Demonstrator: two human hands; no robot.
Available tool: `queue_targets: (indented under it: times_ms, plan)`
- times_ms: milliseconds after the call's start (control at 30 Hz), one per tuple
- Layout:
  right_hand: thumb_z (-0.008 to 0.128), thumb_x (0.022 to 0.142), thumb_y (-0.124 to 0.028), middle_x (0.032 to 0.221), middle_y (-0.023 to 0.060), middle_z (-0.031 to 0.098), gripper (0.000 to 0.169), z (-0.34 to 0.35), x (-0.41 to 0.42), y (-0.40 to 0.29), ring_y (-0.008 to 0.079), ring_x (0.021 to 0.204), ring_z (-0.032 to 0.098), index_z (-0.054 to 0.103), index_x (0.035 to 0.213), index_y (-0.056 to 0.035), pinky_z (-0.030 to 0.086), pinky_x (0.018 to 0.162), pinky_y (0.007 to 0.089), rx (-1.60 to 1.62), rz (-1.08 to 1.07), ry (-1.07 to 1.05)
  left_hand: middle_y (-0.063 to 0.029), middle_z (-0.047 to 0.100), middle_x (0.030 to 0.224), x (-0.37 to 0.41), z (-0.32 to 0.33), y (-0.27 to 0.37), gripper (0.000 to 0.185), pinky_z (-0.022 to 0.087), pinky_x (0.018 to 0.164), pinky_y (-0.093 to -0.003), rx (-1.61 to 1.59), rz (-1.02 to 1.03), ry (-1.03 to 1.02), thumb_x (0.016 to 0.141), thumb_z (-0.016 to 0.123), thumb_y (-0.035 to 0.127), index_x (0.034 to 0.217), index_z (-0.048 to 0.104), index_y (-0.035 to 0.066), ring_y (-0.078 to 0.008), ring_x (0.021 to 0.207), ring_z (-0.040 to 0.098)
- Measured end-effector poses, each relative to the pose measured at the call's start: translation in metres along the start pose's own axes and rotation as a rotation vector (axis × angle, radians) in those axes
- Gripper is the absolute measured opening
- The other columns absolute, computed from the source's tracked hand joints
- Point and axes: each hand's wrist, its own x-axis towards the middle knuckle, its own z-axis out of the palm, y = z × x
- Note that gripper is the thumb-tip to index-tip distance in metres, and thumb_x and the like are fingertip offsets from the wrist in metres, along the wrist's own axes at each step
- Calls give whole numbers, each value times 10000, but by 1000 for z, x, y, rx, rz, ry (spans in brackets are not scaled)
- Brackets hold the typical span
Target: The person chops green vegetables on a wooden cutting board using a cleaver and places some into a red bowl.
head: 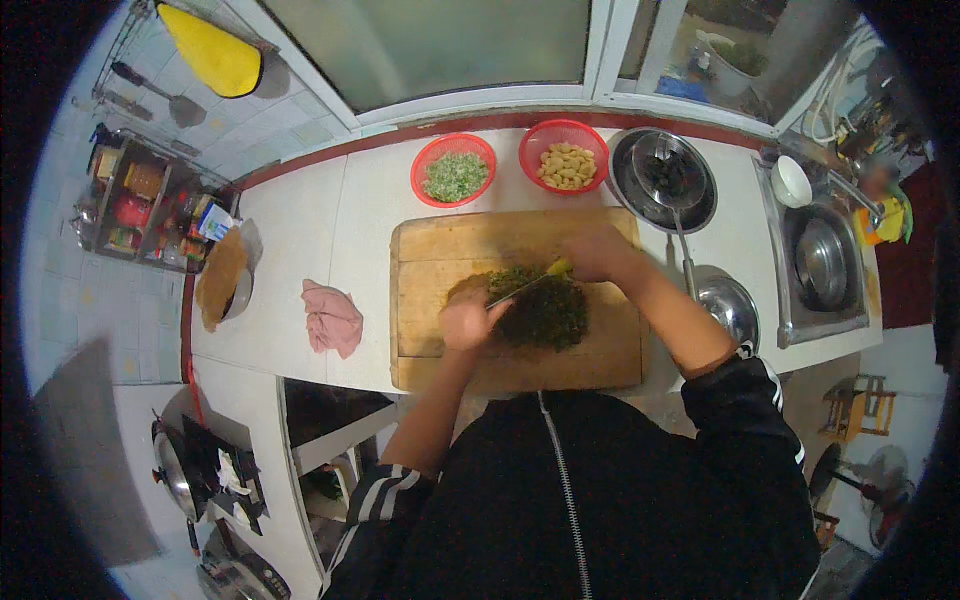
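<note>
Dark green chopped herbs [551, 319] lie in a heap on a wooden cutting board [427, 244]. Across the heap, at a slant, runs a knife [519, 290] with a yellow handle. My right hand [596, 251], blurred, is closed around the handle at the upper right of the heap. At the blade's other end is my left hand [466, 321], its thumb beside the metal and the fingers partly hidden. Some of the greens sit under the blade.
Behind the board stand a red basket of pale green chopped food [455, 180], a red basket of beige pieces [566, 166] and a strainer [667, 169] over a metal basin [626, 187]. A pink cloth [332, 319] lies left. The sink [784, 300] is right.
</note>
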Motion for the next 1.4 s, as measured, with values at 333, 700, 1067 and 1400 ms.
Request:
queue_targets:
  times_ms: [333,700,1067,1400]
  plan:
    - [663,666,-204,837,121,652,216,-18,-10,-29,300,801,631,673,869,-129,505,688,404,-60,140,-189,-100,575,683,-5,3,-10,432,471,540,-376,5,118,-6,708,665,496,670,573,76,-273,635,575]
    - [656,663,-231,813,126,632,247,0,-51,-53,289,785,626,665,875,-106,499,672,416,-65,346,-126,-96,569,701,6,-2,-2,448,475,562,-392,-9,251,-90,688,681,519,675,574,85,-280,678,582]
    - [646,661,-242,683,154,641,174,15,-65,-70,313,660,639,673,678,-71,506,615,419,-94,623,-354,-96,573,701,16,-8,-7,449,476,592,-397,2,356,-247,705,654,529,686,571,88,-277,673,583]
    - [654,672,-211,715,148,656,141,3,-69,-109,300,687,649,684,714,-79,513,624,396,-103,709,-324,-88,570,713,13,-2,-25,455,478,567,-388,-66,491,-151,690,650,541,707,583,91,-274,668,583]
